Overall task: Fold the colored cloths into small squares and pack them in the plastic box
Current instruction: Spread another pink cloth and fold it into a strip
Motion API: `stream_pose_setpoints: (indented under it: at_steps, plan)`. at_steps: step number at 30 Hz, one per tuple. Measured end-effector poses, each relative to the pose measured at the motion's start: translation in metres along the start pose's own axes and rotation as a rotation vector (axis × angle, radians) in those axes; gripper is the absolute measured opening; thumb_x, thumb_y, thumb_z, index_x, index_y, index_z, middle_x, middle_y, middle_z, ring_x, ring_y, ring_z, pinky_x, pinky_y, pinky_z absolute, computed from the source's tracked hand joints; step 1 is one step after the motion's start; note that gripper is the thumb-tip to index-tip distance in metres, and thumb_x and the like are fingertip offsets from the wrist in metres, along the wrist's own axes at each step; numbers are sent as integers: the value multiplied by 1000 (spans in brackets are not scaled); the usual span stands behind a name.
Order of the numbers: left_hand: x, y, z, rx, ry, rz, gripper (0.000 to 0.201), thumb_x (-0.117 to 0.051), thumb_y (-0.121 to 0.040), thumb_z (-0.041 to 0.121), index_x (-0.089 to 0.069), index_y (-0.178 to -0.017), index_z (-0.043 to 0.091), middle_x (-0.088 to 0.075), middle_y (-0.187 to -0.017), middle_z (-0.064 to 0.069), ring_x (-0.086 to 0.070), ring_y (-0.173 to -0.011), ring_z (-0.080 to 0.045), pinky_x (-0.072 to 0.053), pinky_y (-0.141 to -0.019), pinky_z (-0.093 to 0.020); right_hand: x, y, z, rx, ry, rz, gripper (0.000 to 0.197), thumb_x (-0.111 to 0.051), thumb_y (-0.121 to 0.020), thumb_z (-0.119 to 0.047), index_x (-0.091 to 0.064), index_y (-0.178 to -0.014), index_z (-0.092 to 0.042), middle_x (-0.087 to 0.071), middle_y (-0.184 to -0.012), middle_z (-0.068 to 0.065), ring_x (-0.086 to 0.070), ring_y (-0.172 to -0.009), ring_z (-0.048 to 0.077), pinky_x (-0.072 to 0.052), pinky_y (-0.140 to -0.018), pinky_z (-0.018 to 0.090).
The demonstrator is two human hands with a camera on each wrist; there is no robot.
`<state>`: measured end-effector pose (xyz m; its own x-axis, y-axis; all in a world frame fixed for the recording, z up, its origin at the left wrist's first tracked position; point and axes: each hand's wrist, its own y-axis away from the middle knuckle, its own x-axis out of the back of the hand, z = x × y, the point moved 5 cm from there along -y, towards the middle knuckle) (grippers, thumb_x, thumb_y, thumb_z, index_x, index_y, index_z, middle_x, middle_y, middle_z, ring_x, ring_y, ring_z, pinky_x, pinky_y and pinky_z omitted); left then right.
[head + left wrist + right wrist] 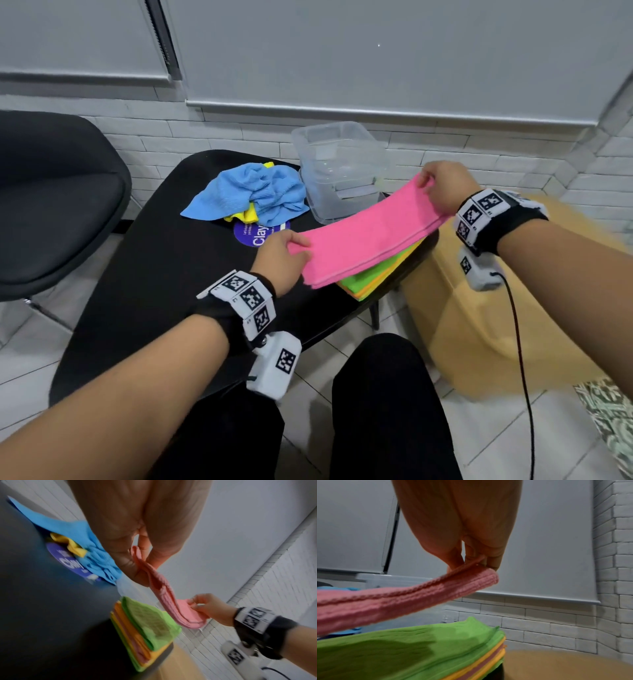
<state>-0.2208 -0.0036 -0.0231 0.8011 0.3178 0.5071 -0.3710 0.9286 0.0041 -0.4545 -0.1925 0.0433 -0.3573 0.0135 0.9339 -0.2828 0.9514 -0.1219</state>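
Note:
A pink cloth (370, 229), folded into a long strip, hangs in the air above the table. My left hand (284, 253) pinches its near end and my right hand (442, 186) pinches its far end. The left wrist view shows the pink cloth (164, 597) stretched between both hands, and the right wrist view shows the pink cloth (402, 601) held at its tip. Under it lies a stack of folded cloths (376, 277) with a green one (152, 622) on top. A clear plastic box (342, 168) stands behind, with no cloth visible inside.
Crumpled blue cloth (253, 192) over a yellow cloth (246, 216) lies at the back of the black table (154, 274), beside a purple round sticker (253, 234). A black chair (51, 198) stands left. A tan surface (479, 325) sits right, close to the table edge.

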Motion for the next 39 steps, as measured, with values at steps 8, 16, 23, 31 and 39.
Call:
stream_pose_setpoints:
  at_steps: [8, 16, 23, 31, 39]
  plan:
    - [-57, -12, -5, 153, 92, 8, 21, -70, -82, 17, -59, -100, 18, -60, -107, -7, -58, -81, -14, -48, -76, -24, -32, -47, 34, 16, 32, -32, 41, -42, -83, 16, -63, -105, -12, -58, -119, 11, -58, -103, 31, -49, -88, 39]
    - [-79, -13, -13, 154, -53, 22, 24, -69, -84, 19, -53, -101, 21, -52, -114, -6, -54, -100, -20, -42, -87, -27, -79, -71, 48, 56, 25, -69, 44, -43, -83, 13, -61, -105, -21, -60, -117, 5, -58, -106, 30, -48, -93, 42]
    - [-82, -11, -5, 27, -362, 58, 30, -68, -83, 31, -52, -107, 25, -34, -116, -1, -45, -104, -20, -41, -85, -28, -98, -73, 54, 118, 215, -57, 44, -42, -85, 3, -57, -117, -24, -47, -127, 3, -41, -117, 26, -33, -94, 46]
    - [-114, -23, 6, -280, -895, -172, 70, -7, -92, 59, -2, -153, 26, 14, -159, 7, 18, -146, -23, 12, -110, -57, -125, -22, 12, 8, 190, -183, 93, -10, -88, -73, -3, -152, -7, 7, -159, 18, 9, -146, 35, 3, -112, 61]
    - [-138, -29, -22, -158, -905, -281, 79, 1, -89, 64, 17, -150, 15, 23, -158, 2, 20, -145, -19, 10, -113, -56, -156, -16, 22, 4, 210, -251, 117, -2, -67, -91, 10, -152, -11, 18, -158, 13, 15, -144, 38, 11, -112, 59]
